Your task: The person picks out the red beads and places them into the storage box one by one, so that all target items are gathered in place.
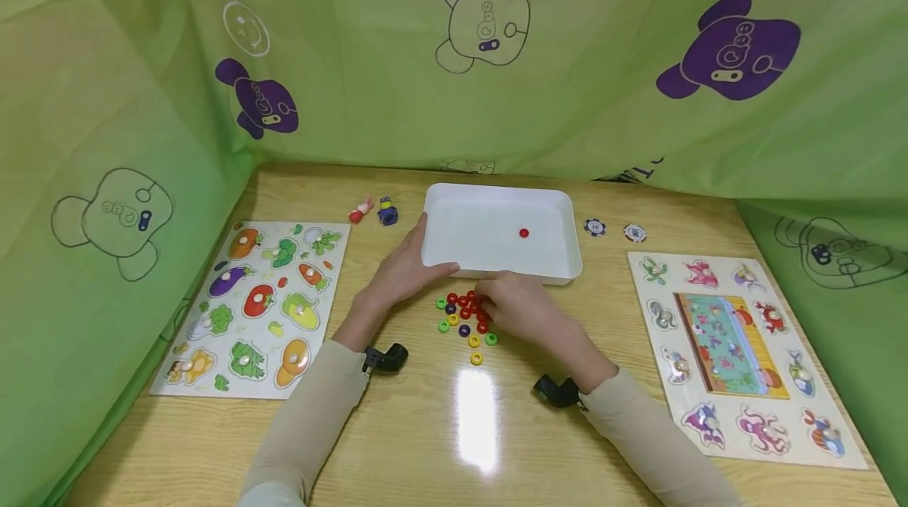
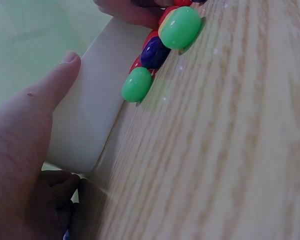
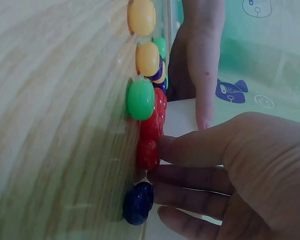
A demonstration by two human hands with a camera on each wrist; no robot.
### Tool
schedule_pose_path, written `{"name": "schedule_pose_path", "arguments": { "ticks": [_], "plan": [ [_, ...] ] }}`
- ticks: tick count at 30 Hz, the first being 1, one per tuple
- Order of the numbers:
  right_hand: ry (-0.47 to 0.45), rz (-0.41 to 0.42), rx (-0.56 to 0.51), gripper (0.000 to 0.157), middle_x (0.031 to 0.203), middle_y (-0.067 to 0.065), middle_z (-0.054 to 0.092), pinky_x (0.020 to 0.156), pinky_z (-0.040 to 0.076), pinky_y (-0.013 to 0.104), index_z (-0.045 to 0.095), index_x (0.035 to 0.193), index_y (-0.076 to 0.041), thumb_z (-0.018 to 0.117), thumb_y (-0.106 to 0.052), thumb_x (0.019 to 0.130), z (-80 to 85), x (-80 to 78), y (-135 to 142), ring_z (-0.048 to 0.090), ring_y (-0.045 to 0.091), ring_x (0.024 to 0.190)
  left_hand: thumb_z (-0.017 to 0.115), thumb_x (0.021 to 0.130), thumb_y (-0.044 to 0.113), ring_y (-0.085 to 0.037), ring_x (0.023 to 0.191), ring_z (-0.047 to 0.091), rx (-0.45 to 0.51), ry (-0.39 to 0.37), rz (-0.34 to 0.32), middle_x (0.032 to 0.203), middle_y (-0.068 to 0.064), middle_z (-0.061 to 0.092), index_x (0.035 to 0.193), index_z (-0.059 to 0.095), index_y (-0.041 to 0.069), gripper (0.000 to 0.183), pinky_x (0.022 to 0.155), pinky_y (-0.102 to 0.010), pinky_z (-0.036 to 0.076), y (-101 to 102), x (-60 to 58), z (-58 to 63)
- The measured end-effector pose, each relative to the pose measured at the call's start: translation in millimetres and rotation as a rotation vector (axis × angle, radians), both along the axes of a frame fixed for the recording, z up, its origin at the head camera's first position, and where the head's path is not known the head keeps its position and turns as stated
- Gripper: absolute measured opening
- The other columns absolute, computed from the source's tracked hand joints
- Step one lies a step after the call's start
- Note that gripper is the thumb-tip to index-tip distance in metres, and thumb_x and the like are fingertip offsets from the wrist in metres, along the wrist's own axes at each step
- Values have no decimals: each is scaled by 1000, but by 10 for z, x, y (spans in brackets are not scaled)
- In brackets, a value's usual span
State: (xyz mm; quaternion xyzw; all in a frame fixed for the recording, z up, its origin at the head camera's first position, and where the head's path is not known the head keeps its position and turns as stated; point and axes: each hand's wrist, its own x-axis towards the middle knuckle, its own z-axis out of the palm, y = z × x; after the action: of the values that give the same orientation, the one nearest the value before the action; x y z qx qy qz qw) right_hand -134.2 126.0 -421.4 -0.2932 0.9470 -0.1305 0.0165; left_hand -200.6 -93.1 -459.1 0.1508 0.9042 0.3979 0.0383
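A white tray (image 1: 496, 231) stands at the back of the table with one red ring bead (image 1: 523, 232) in it. My left hand (image 1: 400, 270) holds the tray's near left corner, thumb over the rim and fingers along the outer side. In front of the tray lies a loose cluster of ring beads, red, green (image 2: 180, 28), yellow (image 1: 474, 341) and dark blue. My right hand (image 1: 521, 306) is at the right side of this cluster. In the right wrist view its thumb and forefinger pinch a red ring bead (image 3: 148, 154), beside a dark blue one (image 3: 138, 204).
A vegetable puzzle board (image 1: 262, 306) lies on the left and a sea-animal puzzle board (image 1: 738, 357) on the right. Two small figures (image 1: 387, 212) stand left of the tray. Two poker chips (image 1: 634, 232) lie right of it. Green cloth (image 1: 397, 97) encloses the table.
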Motion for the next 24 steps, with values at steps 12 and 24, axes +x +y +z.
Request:
{"name": "schedule_pose_path", "arguments": {
  "ticks": [12, 24],
  "plan": [
    [94, -19, 50, 10, 86, -7, 66, 62, 47, 24, 70, 90, -20, 64, -16, 82, -14, -9, -40, 57, 8, 71, 62, 68, 72, -21, 140, 27, -34, -34, 41, 156, 8, 12, 147, -9, 37, 111, 99, -51, 39, 9, 2, -4],
    [103, -159, -58, 16, 88, -5, 65, 54, 45, 29, 71, 95, -17, 70, -17, 79, 342, -176, 154, 60, 13, 73, 61, 69, 71, -23, 140, 27, -51, -41, 42, 157, 1, 14, 148, -8, 31, 113, 100, -51, 39, 15, 5, -21]
  ]
}}
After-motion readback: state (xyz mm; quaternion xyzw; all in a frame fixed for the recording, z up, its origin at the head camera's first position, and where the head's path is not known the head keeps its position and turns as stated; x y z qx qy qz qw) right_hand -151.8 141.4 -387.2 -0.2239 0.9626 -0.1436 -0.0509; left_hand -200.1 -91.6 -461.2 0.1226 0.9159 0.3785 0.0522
